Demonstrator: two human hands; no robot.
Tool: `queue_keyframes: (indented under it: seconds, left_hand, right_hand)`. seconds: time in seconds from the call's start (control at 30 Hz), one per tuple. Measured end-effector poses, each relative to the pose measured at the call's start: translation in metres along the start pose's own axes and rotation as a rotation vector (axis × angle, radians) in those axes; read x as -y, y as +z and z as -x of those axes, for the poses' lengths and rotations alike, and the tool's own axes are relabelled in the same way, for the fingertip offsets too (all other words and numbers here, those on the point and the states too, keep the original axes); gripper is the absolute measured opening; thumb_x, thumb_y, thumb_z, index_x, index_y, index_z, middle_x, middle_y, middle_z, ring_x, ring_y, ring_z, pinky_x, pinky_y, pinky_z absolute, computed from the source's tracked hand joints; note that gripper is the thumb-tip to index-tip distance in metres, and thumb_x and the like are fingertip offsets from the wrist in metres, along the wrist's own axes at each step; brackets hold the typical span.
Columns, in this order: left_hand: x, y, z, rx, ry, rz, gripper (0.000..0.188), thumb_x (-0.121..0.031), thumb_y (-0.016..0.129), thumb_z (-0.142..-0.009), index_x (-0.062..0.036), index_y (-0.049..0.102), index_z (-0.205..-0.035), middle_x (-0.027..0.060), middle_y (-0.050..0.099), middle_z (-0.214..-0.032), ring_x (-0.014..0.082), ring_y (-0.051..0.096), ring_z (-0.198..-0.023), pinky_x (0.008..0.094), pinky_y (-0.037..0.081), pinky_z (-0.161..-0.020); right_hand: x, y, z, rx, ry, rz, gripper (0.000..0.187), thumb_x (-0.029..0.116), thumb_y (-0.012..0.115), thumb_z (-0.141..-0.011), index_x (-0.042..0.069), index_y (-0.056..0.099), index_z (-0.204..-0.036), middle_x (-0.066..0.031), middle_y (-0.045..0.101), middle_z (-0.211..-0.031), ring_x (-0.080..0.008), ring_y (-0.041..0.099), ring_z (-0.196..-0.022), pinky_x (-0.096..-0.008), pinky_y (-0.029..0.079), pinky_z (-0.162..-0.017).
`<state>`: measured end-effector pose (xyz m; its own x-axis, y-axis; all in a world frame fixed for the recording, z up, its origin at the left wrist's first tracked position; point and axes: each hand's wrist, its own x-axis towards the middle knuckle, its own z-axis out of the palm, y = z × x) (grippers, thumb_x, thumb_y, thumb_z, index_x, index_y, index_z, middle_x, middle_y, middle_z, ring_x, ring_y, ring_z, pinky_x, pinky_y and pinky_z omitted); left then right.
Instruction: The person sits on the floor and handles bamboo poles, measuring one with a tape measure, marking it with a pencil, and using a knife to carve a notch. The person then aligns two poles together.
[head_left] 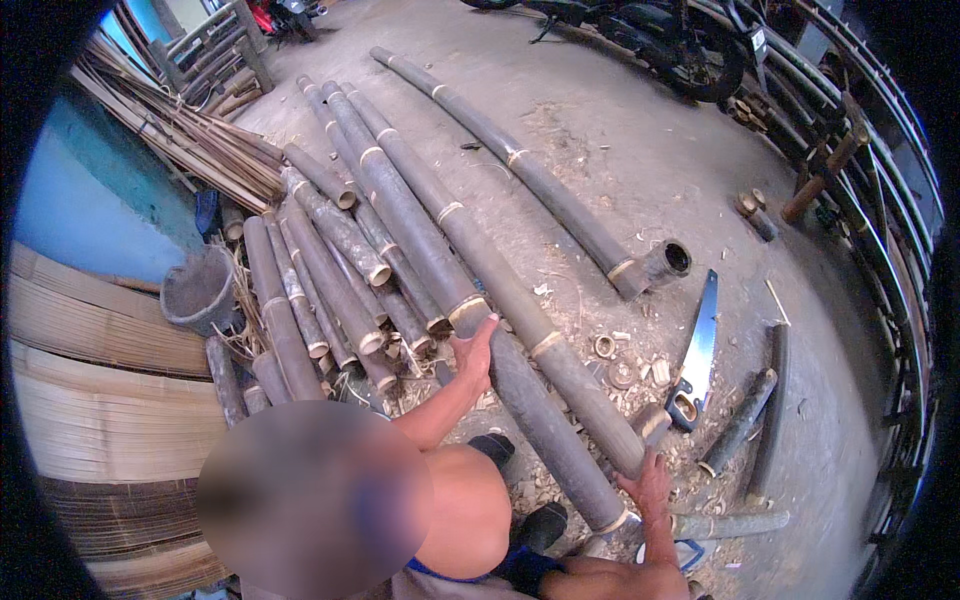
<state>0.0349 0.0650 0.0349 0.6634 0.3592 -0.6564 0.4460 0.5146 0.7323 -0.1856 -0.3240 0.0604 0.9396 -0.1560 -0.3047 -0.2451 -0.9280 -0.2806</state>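
Observation:
Two long grey-brown bamboo poles lie side by side and slant from the far left toward my knees. My left hand point(473, 357) grips the left bamboo pole point(540, 415) from its side, near a pale node, with the thumb up along it; its other fingers are mostly hidden. At the near end of the right bamboo pole point(572, 372), my right hand point(650, 490) is closed about the end, fingers partly hidden. A short bamboo piece point(652, 424) lies just beyond that hand. To its right rests a handsaw point(699, 345) with a black handle, apart from both hands.
Cut bamboo lengths point(330, 290) are piled at left, beside a grey bucket point(198, 290) and split strips point(175, 120). Another long pole point(510, 160) lies beyond. Wood chips point(625, 365) litter the floor. A motorcycle point(680, 50) stands at the back, a bamboo rack point(870, 200) at right.

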Motion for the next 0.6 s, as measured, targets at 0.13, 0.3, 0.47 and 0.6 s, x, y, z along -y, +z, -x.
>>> queue_keyframes:
  seconds: [0.13, 0.3, 0.47, 0.6]
  left_hand:
    - [-0.023, -0.001, 0.027, -0.017, 0.138, -0.209, 0.108, -0.038, 0.089, -0.076, 0.0006, 0.019, -0.148, 0.0222, 0.049, -0.136, 0.0329, 0.057, -0.121, 0.0479, 0.056, -0.094]
    - [-0.039, 0.010, 0.041, 0.013, 0.225, -0.163, 0.102, -0.033, 0.088, -0.078, 0.0004, 0.022, -0.148, 0.0223, 0.048, -0.138, 0.0316, 0.056, -0.123, 0.0453, 0.052, -0.099]
    - [-0.014, 0.020, 0.002, 0.011, 0.375, -0.232, 0.103, -0.030, 0.087, -0.080, 0.0009, 0.021, -0.152, 0.0225, 0.045, -0.143, 0.0314, 0.049, -0.131, 0.0428, 0.041, -0.112]
    - [0.008, 0.015, -0.022, 0.092, 0.275, -0.216, 0.105, -0.028, 0.088, -0.081, 0.0050, 0.019, -0.152, 0.0216, 0.041, -0.152, 0.0322, 0.047, -0.134, 0.0429, 0.040, -0.113]
  right_hand:
    - [-0.001, -0.015, -0.022, 0.188, -0.060, -0.121, 0.099, 0.063, 0.084, -0.067, -0.002, 0.056, -0.136, -0.0295, 0.069, -0.112, -0.0481, 0.068, -0.105, -0.0554, 0.054, -0.091]
    - [0.076, -0.043, -0.101, 0.309, -0.089, -0.262, 0.107, 0.072, 0.077, -0.068, -0.007, 0.055, -0.136, -0.0318, 0.070, -0.115, -0.0440, 0.069, -0.109, -0.0507, 0.053, -0.095]
    - [0.120, -0.065, -0.209, 0.006, -0.019, -0.467, 0.081, 0.048, 0.072, -0.089, -0.002, 0.049, -0.148, -0.0322, 0.058, -0.140, -0.0431, 0.057, -0.132, -0.0486, 0.045, -0.111]
    - [0.108, -0.105, -0.171, -0.259, -0.135, -0.574, 0.068, 0.043, 0.070, -0.094, -0.001, 0.054, -0.143, -0.0295, 0.066, -0.130, -0.0429, 0.065, -0.119, -0.0482, 0.050, -0.102]
